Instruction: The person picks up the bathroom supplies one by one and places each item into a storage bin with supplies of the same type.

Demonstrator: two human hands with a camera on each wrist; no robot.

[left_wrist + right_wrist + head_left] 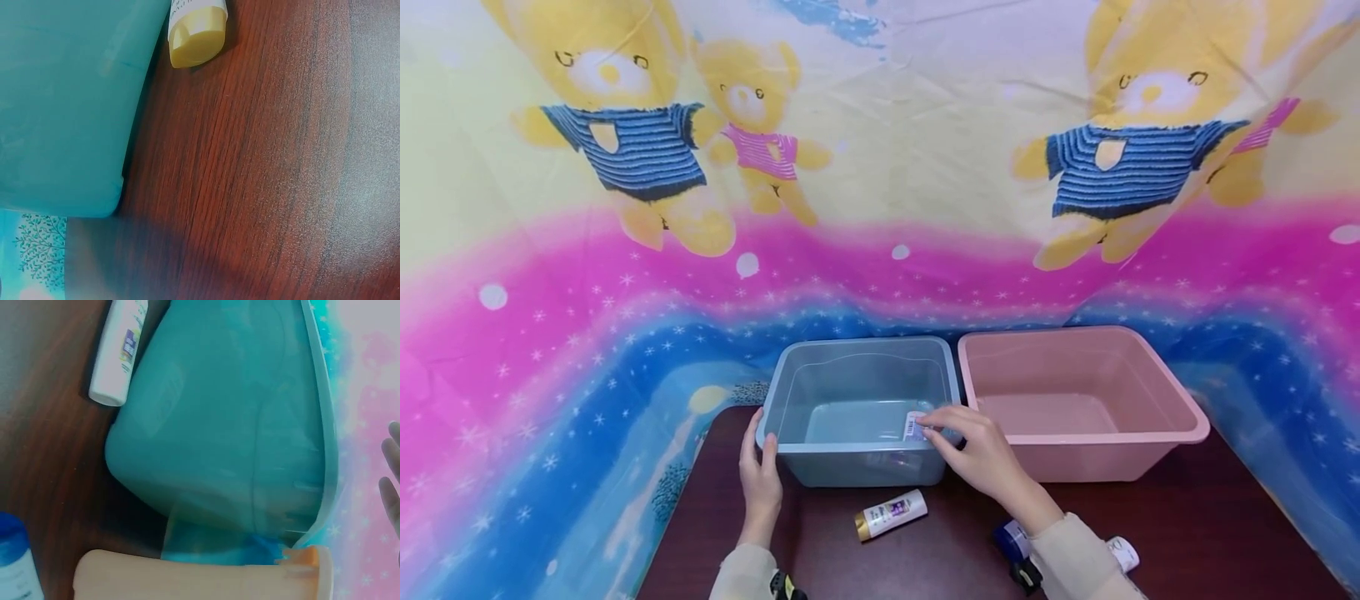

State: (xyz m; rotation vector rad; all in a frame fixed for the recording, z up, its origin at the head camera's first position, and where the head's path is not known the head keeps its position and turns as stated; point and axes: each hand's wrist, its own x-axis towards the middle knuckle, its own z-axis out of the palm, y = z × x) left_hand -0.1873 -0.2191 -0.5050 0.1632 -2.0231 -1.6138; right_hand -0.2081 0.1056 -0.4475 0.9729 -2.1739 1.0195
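My left hand (760, 479) rests against the front left corner of the blue plastic basin (865, 467), thumb and fingers straight along its outside. In the left wrist view that hand is hidden; only the basin's wall (69, 112) shows. My right hand (973, 450) hovers over the basin's front right rim. Its fingertips (390, 456) stand apart in the right wrist view with nothing seen between them. Just inside the basin, beside these fingers, is a small item with a white barcode label (914, 426); the front rim hides its lower part.
A white bottle with a gold cap (891, 515) lies before the basin. Close on the right stands a pink basin (1075, 458). By the right forearm are a dark blue item (1013, 540) and a white bottle (1122, 552). Patterned cloth (887, 275) hangs behind the dark wooden table (842, 575).
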